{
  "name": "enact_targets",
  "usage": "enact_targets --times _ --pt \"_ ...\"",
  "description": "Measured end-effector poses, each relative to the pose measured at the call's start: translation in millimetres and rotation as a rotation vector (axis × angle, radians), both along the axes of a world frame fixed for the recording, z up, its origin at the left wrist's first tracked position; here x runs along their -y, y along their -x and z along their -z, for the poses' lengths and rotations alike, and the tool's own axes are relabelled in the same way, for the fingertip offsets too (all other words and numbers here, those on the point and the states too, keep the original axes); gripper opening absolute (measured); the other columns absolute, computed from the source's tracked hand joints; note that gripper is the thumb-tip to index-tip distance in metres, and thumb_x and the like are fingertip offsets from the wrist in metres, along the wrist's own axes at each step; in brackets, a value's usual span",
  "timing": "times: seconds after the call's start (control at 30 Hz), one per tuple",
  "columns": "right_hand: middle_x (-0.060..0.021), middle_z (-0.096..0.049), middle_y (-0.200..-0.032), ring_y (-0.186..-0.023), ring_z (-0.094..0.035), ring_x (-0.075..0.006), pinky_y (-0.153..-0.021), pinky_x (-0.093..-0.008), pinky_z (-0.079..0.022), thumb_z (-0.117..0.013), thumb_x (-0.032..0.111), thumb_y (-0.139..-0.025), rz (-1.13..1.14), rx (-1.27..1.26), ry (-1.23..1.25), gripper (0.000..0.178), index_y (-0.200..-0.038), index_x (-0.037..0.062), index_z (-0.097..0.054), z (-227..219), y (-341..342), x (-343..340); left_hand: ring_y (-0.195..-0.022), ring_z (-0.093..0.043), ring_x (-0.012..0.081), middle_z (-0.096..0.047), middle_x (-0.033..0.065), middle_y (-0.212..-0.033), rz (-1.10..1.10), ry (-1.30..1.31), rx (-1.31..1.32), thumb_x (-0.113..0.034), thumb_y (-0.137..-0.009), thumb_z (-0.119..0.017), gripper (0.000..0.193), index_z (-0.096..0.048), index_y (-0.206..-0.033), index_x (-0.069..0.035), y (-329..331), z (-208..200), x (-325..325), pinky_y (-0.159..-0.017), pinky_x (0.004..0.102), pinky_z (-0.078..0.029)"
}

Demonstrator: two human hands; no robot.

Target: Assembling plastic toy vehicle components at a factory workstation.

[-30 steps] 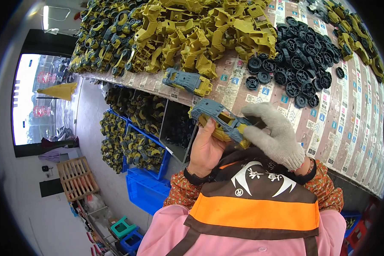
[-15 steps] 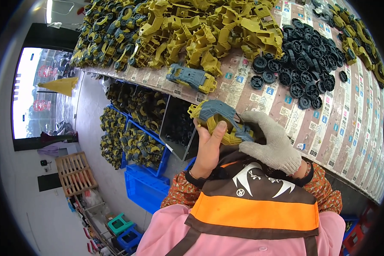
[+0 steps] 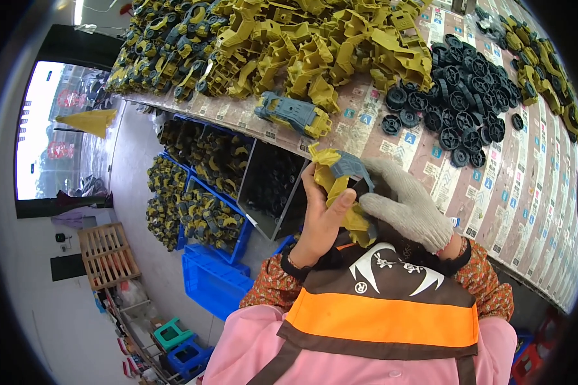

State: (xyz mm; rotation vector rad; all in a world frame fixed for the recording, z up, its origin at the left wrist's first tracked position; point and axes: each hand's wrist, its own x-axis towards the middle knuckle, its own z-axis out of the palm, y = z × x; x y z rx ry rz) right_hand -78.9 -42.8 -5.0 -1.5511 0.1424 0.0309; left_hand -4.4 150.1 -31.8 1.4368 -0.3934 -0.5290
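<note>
My bare left hand (image 3: 319, 221) is closed around a toy car body (image 3: 332, 181), yellow with a blue-grey part, held tilted just off the table's near edge. Its thumb presses on the side of the body. In a pale knitted glove, my right hand (image 3: 410, 206) grips the other end, with fingers behind and thumb in front. A small dark patch shows between that thumb and the body; I cannot make out what it is. Beyond my hands, a second toy car body (image 3: 294, 114), blue-grey and yellow, lies on the table edge.
Yellow car shells (image 3: 302, 45) lie heaped on the far table, with black wheels (image 3: 472, 90) to their right. Assembled-looking toy cars (image 3: 167, 45) cover the far left. Below stand filled blue crates (image 3: 237, 239), a grey bin (image 3: 263, 186) and an empty blue crate (image 3: 212, 282).
Both hands have turned the toy car body more upright, so its yellow side faces me and less blue-grey shows. The gloved right hand stays against it.
</note>
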Motion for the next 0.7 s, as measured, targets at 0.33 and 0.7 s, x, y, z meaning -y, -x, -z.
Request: enact_targets --times 0.33,0.7 --pt "-0.0114 -0.07 -0.121 -0.106 -0.065 -0.0157 -0.094 -0.0327 -0.054 -0.073 0.016 -0.095 0.014 -0.189 -0.055 0.055 -0.144 -0.0042 -0.056 -0.2 3.5 -0.2 -0.124 -0.05 0.0151 -0.051 0.0099 -0.137 0.048 -0.038 -0.111 -0.03 -0.107 -0.066 0.067 -0.027 -0.153 0.001 -3.4 3.4 0.4 -0.11 0.0321 -0.041" --pt "-0.0017 -0.065 -0.102 -0.085 -0.057 -0.0092 -0.074 -0.0259 -0.049 -0.067 0.026 -0.099 -0.036 -0.348 -0.274 0.053 -0.143 -0.0019 -0.058 -4.8 6.0 12.1 -0.122 -0.051 0.0133 -0.048 0.0098 -0.133 0.108 -0.013 -0.2 -0.027 -0.105 -0.07 0.069 -0.024 -0.149 0.0 -4.9 -9.5 10.1 -0.105 0.0309 -0.046"
